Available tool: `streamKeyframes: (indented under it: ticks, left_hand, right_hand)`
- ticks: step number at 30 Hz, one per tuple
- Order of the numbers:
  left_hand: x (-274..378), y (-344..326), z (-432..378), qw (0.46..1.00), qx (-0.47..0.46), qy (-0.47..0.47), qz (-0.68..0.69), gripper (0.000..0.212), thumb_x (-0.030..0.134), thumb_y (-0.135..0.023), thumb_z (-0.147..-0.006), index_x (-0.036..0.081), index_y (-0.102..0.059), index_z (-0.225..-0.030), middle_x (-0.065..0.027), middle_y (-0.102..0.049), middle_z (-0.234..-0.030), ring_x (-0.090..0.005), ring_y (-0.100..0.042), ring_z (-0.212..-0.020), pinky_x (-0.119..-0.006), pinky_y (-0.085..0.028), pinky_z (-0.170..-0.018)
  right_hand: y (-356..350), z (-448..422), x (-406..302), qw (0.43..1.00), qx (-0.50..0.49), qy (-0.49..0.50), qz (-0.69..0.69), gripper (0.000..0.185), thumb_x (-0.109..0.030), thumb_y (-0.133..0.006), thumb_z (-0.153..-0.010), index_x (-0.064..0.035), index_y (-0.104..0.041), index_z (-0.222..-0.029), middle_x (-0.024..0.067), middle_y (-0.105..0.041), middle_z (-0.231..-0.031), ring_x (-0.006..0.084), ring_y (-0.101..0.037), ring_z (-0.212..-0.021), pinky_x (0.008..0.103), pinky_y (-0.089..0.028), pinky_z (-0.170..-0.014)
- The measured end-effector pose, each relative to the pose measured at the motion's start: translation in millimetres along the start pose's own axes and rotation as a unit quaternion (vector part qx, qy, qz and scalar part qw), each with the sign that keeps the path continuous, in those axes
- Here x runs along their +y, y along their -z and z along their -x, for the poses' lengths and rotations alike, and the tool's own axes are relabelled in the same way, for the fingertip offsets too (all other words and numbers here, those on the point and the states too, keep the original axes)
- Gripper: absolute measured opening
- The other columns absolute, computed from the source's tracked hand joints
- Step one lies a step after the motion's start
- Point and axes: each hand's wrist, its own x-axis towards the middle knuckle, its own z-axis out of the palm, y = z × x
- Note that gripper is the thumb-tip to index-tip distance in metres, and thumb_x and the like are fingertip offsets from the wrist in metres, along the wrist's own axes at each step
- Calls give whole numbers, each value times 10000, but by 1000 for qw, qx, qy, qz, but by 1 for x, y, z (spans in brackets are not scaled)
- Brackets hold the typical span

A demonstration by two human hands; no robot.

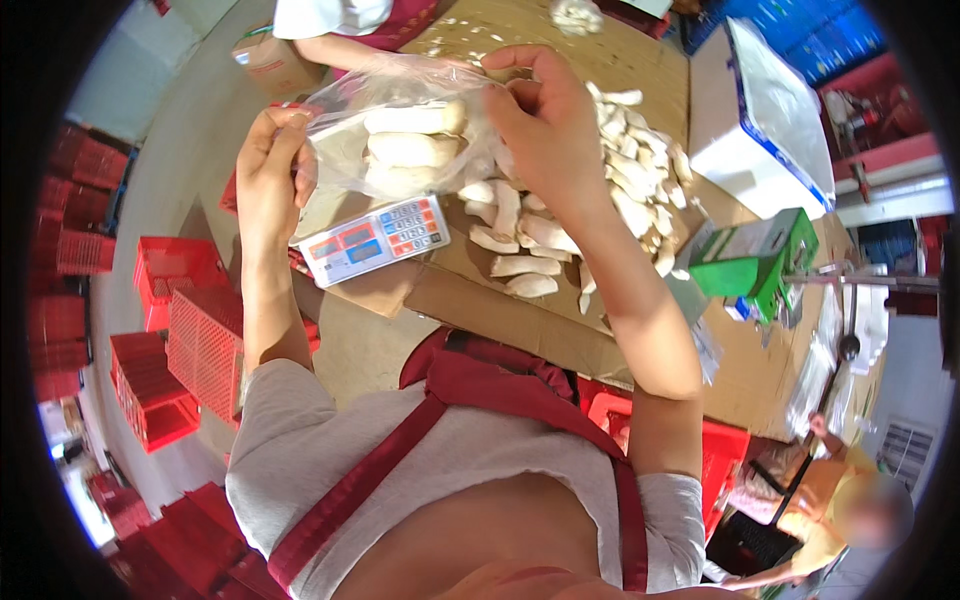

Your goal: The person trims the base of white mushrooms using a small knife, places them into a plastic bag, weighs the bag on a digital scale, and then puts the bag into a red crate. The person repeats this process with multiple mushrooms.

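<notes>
Between my hands stretches a clear plastic bag [345, 161] with several thick white king oyster mushrooms [416, 150] in it. My left hand [274, 154] pinches one end of the bag between thumb and fingers. At the other end, my right hand [544, 124] grips the plastic with curled fingers. Below the bag, a digital scale [379, 240] with a keypad and small displays sits by the table edge. A heap of loose king oyster mushrooms [630, 169] spreads on cardboard, partly hidden behind my right hand and forearm.
A white foam box [731, 127] lined with plastic stands at the right, near a green carton [754, 251]. Red plastic crates [206, 345] stand on the floor at left. A co-worker's arm [341, 52] reaches in across the table. Another person [817, 517] is at lower right.
</notes>
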Motion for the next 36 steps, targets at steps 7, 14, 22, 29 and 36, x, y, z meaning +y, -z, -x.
streamKeyframes:
  ticks: [7, 14, 22, 29, 36]
  left_hand:
    - [-84, 53, -27, 984, 51, 121, -120, 139, 180, -479, -956, 49, -488, -1004, 14, -429, -532, -65, -342, -391, -223, -239, -374]
    - [-79, 67, -16, 976, 39, 146, -158, 365, 352, -499, -958, 41, -484, -1150, -1, -457, -523, -66, -374, -401, -223, -254, -397]
    - [-87, 94, -36, 978, 24, 118, -173, 601, 446, -592, -889, 2, -439, -1264, -20, -527, -607, -67, -456, -487, -215, -341, -447]
    - [-122, 156, -49, 981, -36, 6, -190, 1034, 531, -725, -737, -1, -186, -1441, -218, -482, -1262, -214, -534, -1096, -324, -451, -889]
    - [-149, 137, -44, 972, -129, 98, -172, 1244, 325, -860, -604, 57, -18, -1479, -152, -85, -1541, -253, -51, -1425, -339, -153, -1124]
  right_hand:
    - [-82, -39, 107, 995, -35, -76, 62, 259, -137, -615, -784, -36, -558, -1016, 91, -630, -751, 186, -617, -696, 315, -475, -659]
    - [-83, -30, 87, 978, -113, -139, 108, 524, -314, -672, -761, 14, -508, -1136, 69, -605, -714, 161, -587, -669, 305, -468, -641]
    - [-85, -27, 85, 975, -140, -147, 87, 643, -344, -682, -773, 53, -451, -1222, 38, -578, -658, 131, -554, -611, 274, -446, -599]
    - [-51, 26, 70, 965, -200, -169, 29, 472, -181, -656, -846, 14, -435, -1214, 5, -522, -620, 50, -460, -559, 220, -351, -506]
    - [-16, 109, 75, 937, -211, -268, -71, 437, -144, -629, -872, -7, -435, -1238, -18, -539, -642, 27, -465, -579, 192, -356, -530]
